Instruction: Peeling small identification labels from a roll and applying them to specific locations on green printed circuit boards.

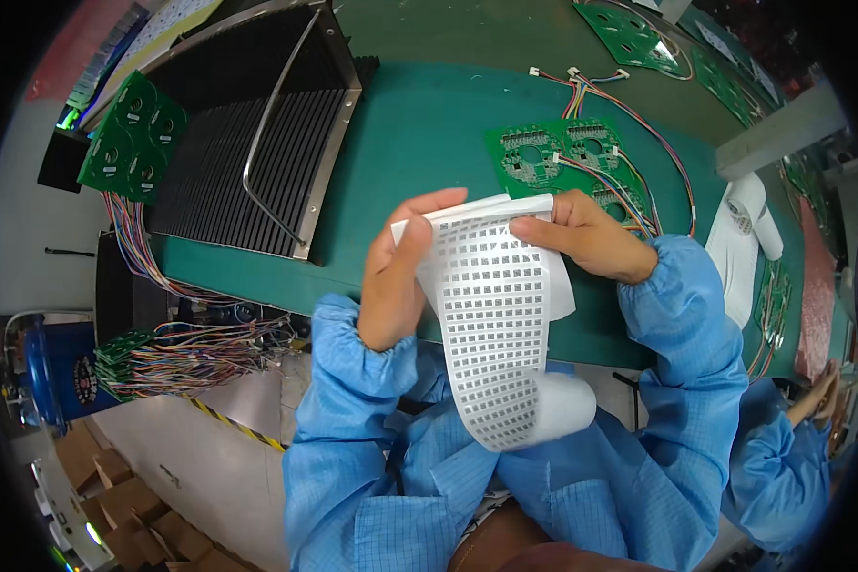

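Between my hands hangs a strip of white labels, printed with rows of small dark square codes. Its lower end curls into a loose roll above my lap. My left hand pinches the strip's upper left edge, thumb in front. My right hand grips the upper right edge, thumb on the printed side and fingers behind. The top of the strip is folded over, with more white backing showing behind it. Just beyond my right hand lies a green circuit board with round cut-outs and coloured wire leads, partly hidden by that hand.
A black slotted rack with a metal handle stands at the left, one green board upright in it. Wired boards are bunched below. White label rolls lie at the right. A co-worker's blue sleeve shows at lower right.
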`<state>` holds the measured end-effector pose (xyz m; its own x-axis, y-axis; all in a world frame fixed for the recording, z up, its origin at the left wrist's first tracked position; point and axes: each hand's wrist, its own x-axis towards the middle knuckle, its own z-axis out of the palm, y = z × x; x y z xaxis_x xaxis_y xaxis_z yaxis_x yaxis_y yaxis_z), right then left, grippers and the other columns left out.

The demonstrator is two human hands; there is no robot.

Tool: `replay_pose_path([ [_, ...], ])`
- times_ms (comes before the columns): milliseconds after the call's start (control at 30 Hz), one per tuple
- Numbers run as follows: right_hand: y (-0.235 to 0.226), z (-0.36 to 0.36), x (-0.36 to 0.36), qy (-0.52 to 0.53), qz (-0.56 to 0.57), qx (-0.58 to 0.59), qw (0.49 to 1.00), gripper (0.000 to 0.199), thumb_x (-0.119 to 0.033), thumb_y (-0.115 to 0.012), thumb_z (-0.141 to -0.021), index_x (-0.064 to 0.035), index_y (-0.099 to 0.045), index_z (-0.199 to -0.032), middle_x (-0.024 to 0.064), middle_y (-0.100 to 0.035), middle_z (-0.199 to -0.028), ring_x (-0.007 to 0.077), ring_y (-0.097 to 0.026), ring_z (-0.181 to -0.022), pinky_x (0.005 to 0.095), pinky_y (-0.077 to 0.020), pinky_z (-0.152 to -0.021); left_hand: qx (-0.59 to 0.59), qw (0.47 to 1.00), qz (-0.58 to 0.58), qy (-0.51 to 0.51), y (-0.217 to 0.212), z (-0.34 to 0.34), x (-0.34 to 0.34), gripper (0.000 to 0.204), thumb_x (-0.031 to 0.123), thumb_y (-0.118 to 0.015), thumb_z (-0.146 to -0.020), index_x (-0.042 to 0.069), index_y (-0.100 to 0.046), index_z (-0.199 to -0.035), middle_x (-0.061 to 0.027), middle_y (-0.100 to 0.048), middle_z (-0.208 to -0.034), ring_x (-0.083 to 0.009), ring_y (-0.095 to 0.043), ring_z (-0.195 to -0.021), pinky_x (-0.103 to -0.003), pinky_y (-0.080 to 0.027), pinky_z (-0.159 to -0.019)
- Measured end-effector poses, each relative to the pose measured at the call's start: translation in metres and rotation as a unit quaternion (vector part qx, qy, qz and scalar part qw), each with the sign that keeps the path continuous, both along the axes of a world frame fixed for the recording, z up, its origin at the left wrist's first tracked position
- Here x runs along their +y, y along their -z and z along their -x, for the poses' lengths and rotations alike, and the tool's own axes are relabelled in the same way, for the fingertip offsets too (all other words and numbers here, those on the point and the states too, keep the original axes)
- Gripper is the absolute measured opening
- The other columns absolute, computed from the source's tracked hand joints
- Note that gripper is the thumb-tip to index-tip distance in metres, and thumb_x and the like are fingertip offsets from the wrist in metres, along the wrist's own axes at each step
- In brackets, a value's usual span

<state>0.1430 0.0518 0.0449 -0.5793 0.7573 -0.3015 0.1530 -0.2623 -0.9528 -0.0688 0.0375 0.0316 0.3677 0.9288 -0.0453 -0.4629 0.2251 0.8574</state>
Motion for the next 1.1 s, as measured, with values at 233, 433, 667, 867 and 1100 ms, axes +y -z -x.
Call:
replay_pose_path([
  [233,-0.004,-0.014,-0.025,0.106,-0.168,-0.155,0.968,0.029,-0.011,-0.066,-0.075,-0.0022,-0.057,-0.100,0.0049,-0.059,-0.094,0.0111,-0.054,-0.085,0.0263,-0.0437,-0.070,0.094,0.991,-0.041,-0.089,0.010,-0.022,-0.021,0.016,0.008,-0.058,-0.081,-0.003,-0.059,-0.093,-0.0079,-0.062,-0.082,-0.0095,-0.058,-0.070,-0.022,-0.048,-0.063],
  [433,-0.013,-0.005,-0.036,0.162,-0.547,-0.127,0.811,0.032,-0.007,-0.070,-0.065,-0.0025,-0.061,-0.096,0.0087,-0.060,-0.088,0.0201,-0.055,-0.075,0.0289,-0.0433,-0.065,0.115,0.992,-0.029,-0.048,0.004,-0.031,-0.031,0.018,0.010,-0.059,-0.082,-0.003,-0.059,-0.093,-0.0079,-0.063,-0.080,-0.0094,-0.058,-0.067,-0.022,-0.047,-0.060],
  [667,-0.011,-0.009,-0.040,0.156,-0.458,-0.093,0.870,0.021,-0.005,-0.067,-0.070,-0.0015,-0.064,-0.090,0.0093,-0.062,-0.077,0.0159,-0.057,-0.068,0.0249,-0.0435,-0.058,0.144,0.976,-0.113,-0.120,0.001,-0.047,-0.037,0.018,0.010,-0.057,-0.083,-0.003,-0.059,-0.095,-0.0084,-0.063,-0.081,-0.0096,-0.058,-0.071,-0.022,-0.047,-0.062],
  [867,-0.013,-0.012,-0.041,0.177,-0.385,-0.071,0.903,0.021,-0.005,-0.068,-0.069,-0.0001,-0.063,-0.089,0.0100,-0.062,-0.076,0.0155,-0.059,-0.067,0.0246,-0.0453,-0.058,0.145,0.979,-0.096,-0.103,0.005,-0.049,-0.037,0.016,0.009,-0.057,-0.082,-0.003,-0.060,-0.093,-0.0077,-0.063,-0.081,-0.0100,-0.058,-0.071,-0.022,-0.047,-0.062],
  [1100,-0.004,-0.011,-0.042,0.185,-0.534,-0.091,0.820,0.021,-0.003,-0.072,-0.064,-0.0015,-0.063,-0.083,0.0091,-0.062,-0.075,0.0192,-0.058,-0.067,0.0260,-0.0449,-0.058,0.179,0.966,-0.120,-0.143,0.009,-0.055,-0.039,0.012,0.009,-0.061,-0.080,-0.001,-0.061,-0.086,-0.0051,-0.062,-0.074,-0.0077,-0.055,-0.065,-0.020,-0.044,-0.058],
])
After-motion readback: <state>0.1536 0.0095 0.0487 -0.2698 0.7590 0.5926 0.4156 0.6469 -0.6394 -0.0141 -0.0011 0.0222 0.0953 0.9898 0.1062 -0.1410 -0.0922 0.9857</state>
